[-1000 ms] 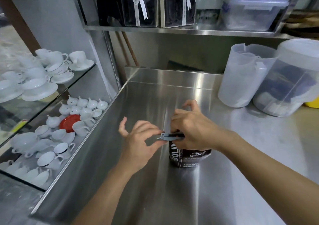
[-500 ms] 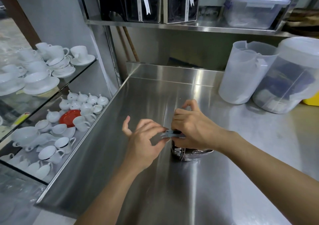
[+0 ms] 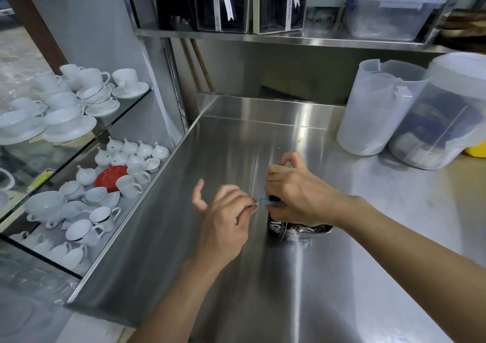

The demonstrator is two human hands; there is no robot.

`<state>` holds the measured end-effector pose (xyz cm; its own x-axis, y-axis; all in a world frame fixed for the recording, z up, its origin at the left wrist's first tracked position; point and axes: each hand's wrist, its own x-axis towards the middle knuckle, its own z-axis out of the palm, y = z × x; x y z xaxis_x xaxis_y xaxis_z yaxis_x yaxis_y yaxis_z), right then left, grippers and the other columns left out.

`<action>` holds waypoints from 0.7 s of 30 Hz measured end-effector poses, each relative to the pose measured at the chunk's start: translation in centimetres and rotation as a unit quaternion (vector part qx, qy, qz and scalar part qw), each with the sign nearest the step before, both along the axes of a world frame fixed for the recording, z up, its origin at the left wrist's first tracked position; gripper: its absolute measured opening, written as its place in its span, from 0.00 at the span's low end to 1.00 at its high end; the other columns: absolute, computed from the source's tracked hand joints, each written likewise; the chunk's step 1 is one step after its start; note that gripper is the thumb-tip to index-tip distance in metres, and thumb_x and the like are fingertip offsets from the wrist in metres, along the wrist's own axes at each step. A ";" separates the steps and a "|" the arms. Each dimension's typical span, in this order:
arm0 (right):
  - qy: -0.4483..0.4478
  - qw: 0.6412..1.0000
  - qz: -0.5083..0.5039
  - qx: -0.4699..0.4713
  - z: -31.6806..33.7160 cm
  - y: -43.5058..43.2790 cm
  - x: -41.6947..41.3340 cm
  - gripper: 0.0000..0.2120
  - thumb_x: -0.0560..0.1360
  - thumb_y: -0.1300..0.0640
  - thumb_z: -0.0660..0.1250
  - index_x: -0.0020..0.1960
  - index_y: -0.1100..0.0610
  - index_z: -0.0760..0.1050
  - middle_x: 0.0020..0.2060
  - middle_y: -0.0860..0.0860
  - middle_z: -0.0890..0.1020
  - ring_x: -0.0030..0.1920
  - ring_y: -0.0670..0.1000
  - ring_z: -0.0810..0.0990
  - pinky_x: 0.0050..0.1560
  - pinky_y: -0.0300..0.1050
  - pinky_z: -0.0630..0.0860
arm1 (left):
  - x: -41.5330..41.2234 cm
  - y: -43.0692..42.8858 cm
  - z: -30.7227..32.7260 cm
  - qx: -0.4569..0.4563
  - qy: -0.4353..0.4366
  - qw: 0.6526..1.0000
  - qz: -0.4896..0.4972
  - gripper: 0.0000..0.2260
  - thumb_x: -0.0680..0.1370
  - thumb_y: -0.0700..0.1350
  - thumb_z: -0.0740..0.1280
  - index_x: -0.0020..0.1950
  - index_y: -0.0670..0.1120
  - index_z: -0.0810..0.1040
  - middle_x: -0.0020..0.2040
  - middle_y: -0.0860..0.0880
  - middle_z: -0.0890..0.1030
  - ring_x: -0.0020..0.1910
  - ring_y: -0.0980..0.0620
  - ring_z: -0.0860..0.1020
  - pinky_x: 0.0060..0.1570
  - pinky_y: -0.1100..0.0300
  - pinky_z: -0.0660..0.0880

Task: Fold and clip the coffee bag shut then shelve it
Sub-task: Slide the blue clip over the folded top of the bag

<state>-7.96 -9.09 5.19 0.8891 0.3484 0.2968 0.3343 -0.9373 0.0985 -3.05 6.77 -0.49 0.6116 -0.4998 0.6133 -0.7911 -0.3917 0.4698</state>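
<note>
A black coffee bag (image 3: 294,230) with white lettering stands on the steel counter (image 3: 328,277), pressed down low. A grey-blue clip (image 3: 268,202) lies across its folded top. My right hand (image 3: 299,190) covers the bag's top and grips the clip and fold from the right. My left hand (image 3: 223,216) pinches the clip's left end between thumb and fingertips. The upper part of the bag is hidden under my right hand.
A steel shelf (image 3: 289,38) above the counter carries ribboned dark boxes (image 3: 223,3) and a lidded plastic tub (image 3: 391,13). Two translucent jugs (image 3: 378,108) stand at the back right. Glass shelves at left hold white cups (image 3: 86,111) and a red saucer (image 3: 110,175).
The bag has been pressed lower under my right hand, so less of it shows. Both hands stay on the clip, with my left fingers closing tighter on its end.
</note>
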 end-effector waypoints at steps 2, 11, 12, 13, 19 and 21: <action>0.009 1.000 -0.001 0.003 0.1 -0.2 -0.1 0.11 0.66 0.59 0.65 0.27 0.60 0.68 0.26 0.54 0.75 0.34 0.55 0.73 0.52 0.48 0.59 | -0.1 0.0 -0.2 -0.005 -0.005 1.000 0.004 0.07 0.70 0.40 0.69 0.34 0.49 0.75 0.33 0.56 0.77 0.44 0.61 0.72 0.66 0.49 0.43; 0.023 0.999 -0.037 -0.002 0.7 -1.4 -0.3 0.13 0.69 0.55 0.62 0.29 0.61 0.71 0.28 0.53 0.76 0.37 0.53 0.71 0.53 0.46 0.57 | -1.2 -1.9 -0.8 -0.046 -0.010 0.997 0.059 0.04 0.69 0.43 0.69 0.36 0.49 0.76 0.34 0.55 0.79 0.45 0.59 0.72 0.64 0.51 0.48; 0.022 0.999 -0.040 0.004 0.7 -1.5 -0.3 0.13 0.70 0.54 0.63 0.30 0.60 0.71 0.28 0.53 0.76 0.38 0.52 0.70 0.53 0.46 0.57 | -1.0 -1.9 -1.0 -0.053 0.009 0.997 0.051 0.03 0.69 0.45 0.70 0.38 0.49 0.76 0.37 0.55 0.79 0.46 0.59 0.71 0.63 0.53 0.50; 0.023 0.999 -0.044 0.009 0.7 -1.6 -0.3 0.13 0.70 0.53 0.63 0.30 0.60 0.71 0.29 0.52 0.76 0.38 0.52 0.70 0.53 0.47 0.57 | -0.7 -2.0 -1.1 -0.056 0.042 0.997 0.036 0.07 0.68 0.48 0.71 0.43 0.49 0.77 0.41 0.56 0.79 0.48 0.59 0.71 0.61 0.54 0.54; 0.054 0.996 -0.071 0.017 1.2 -2.4 -0.8 0.16 0.70 0.43 0.64 0.45 0.56 0.77 0.41 0.49 0.79 0.46 0.49 0.71 0.58 0.49 0.58 | -0.1 -3.7 -1.9 -0.058 0.360 0.923 -0.126 0.19 0.66 0.46 0.75 0.55 0.54 0.74 0.51 0.56 0.80 0.52 0.62 0.75 0.50 0.65 0.69; 0.055 0.993 -0.093 0.057 1.5 -3.3 -1.3 0.25 0.67 0.38 0.66 0.56 0.54 0.74 0.49 0.49 0.78 0.52 0.50 0.71 0.57 0.48 0.55 | 0.0 -4.4 -2.1 -0.085 0.373 0.916 -0.121 0.15 0.68 0.43 0.74 0.52 0.52 0.76 0.49 0.53 0.81 0.53 0.56 0.76 0.52 0.61 0.70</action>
